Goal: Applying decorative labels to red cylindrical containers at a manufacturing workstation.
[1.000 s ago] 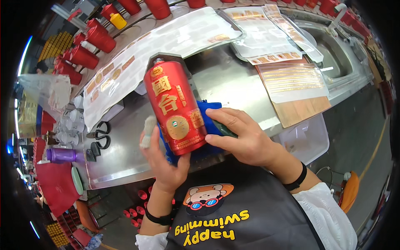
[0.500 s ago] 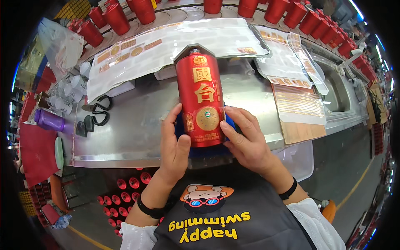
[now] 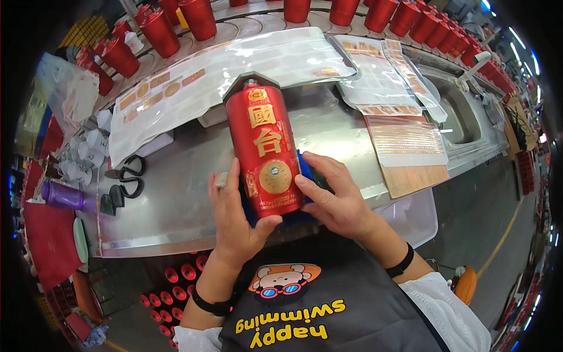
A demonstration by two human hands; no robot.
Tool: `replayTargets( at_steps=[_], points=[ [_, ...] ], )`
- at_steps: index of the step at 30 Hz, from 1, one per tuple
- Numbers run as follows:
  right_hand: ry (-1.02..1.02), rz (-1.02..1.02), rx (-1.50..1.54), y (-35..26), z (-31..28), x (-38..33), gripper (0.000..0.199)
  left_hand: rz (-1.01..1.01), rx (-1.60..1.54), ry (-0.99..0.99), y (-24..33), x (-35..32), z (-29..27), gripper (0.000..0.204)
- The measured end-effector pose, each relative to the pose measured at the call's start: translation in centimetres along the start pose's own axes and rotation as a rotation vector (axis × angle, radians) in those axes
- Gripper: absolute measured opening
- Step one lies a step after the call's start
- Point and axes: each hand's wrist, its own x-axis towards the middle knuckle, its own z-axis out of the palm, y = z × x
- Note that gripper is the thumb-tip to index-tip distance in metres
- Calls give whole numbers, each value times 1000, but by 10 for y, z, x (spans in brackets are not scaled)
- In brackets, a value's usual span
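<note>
A red bottle (image 3: 262, 126) with raised gold characters and a round gold label lies tilted before me, its neck pointing away. A dark angular holder (image 3: 267, 78) sits behind its neck, and a blue support (image 3: 311, 167) shows beside its lower end. My left hand (image 3: 234, 217) rests along the bottle's lower left side, thumb at the base. A small pale piece (image 3: 221, 179), too small to name, shows at its fingers. My right hand (image 3: 334, 196) grips the lower right side, thumb and fingertips against the label edge.
Clear sheets of gold stickers (image 3: 170, 94) cover the back of the steel table (image 3: 340, 141). Black-handled scissors (image 3: 130, 173), a purple container (image 3: 63, 195) and small clear cups (image 3: 92, 146) stand left. A sink (image 3: 460, 117) is at right. Red bottles (image 3: 161, 34) line the conveyor behind.
The view has shifted and turned a little. The bottle stays between my hands. My left fingers have straightened along its side, and a small pale piece now shows at them.
</note>
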Motion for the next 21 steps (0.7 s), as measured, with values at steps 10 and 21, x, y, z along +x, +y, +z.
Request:
replayTargets(
  at_steps=[10, 21],
  points=[
    [-48, -45, 26, 4, -2, 3, 72, -23, -96, -8, -7, -6, 6, 99],
    [-132, 155, 217, -10, -33, 72, 23, -173, -518, -40, 2, 6, 4, 102]
  ],
)
